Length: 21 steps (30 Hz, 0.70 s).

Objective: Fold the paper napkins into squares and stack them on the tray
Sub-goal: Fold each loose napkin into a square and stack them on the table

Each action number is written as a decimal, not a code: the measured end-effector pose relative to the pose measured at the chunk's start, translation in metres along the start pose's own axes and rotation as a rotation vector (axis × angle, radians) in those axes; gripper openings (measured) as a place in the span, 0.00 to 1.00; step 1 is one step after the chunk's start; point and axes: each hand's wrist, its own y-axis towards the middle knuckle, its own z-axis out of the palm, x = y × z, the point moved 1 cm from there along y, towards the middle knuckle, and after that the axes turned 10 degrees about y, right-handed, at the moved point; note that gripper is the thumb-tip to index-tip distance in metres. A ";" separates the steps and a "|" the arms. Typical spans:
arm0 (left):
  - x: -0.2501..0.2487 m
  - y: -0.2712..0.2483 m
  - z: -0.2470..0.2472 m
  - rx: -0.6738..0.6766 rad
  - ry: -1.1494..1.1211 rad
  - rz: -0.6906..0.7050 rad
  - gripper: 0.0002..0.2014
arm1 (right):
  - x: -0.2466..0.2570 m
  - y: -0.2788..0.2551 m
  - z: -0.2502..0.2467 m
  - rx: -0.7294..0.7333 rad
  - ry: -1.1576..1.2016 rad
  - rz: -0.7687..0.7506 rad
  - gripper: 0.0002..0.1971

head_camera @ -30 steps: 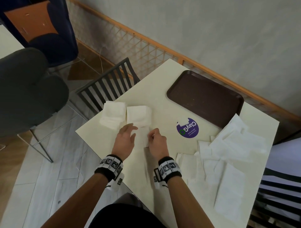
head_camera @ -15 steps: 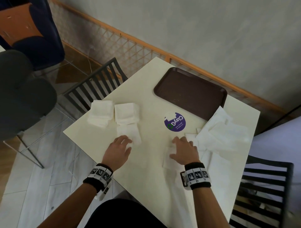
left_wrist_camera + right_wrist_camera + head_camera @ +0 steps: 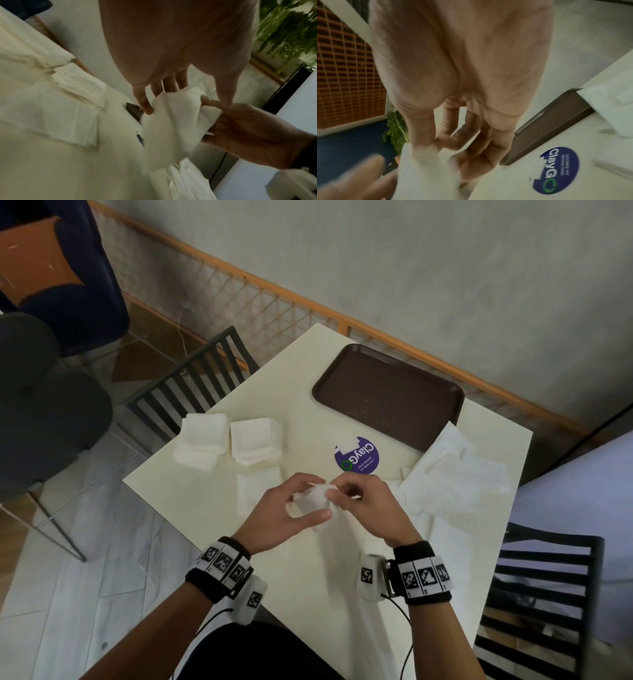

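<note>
Both hands hold one white paper napkin (image 3: 313, 499) just above the table (image 3: 205, 508). My left hand (image 3: 291, 513) cups it from the left, fingers and thumb round it. My right hand (image 3: 363, 501) pinches its upper corner. In the left wrist view the napkin (image 3: 171, 128) hangs crumpled between both hands; in the right wrist view the napkin (image 3: 426, 175) is blurred. Two stacks of folded napkins (image 3: 202, 445) (image 3: 255, 445) lie at the table's far left, a single folded napkin (image 3: 255, 489) before them. The brown tray (image 3: 387, 397) lies bare at the far side. Unfolded napkins (image 3: 455, 481) are heaped on the right.
A round purple sticker (image 3: 358, 457) is on the table between the tray and my hands. A black slatted chair (image 3: 191, 392) stands at the far left, another chair (image 3: 541, 594) at the right. A wooden lattice rail (image 3: 274, 302) runs along the wall behind.
My right hand took a napkin from the right-hand heap and brought it to the middle. My left hand left the folded napkin and rose to meet it.
</note>
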 end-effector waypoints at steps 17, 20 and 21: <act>-0.039 -0.001 -0.074 -0.345 -0.274 0.020 0.05 | 0.048 0.023 0.040 -0.222 0.633 -0.154 0.10; -0.044 -0.004 -0.089 -0.266 -0.281 0.103 0.08 | 0.060 0.024 0.038 -0.163 0.658 -0.261 0.08; -0.047 -0.004 -0.093 -0.212 -0.286 0.114 0.08 | 0.062 0.025 0.038 -0.122 0.651 -0.297 0.07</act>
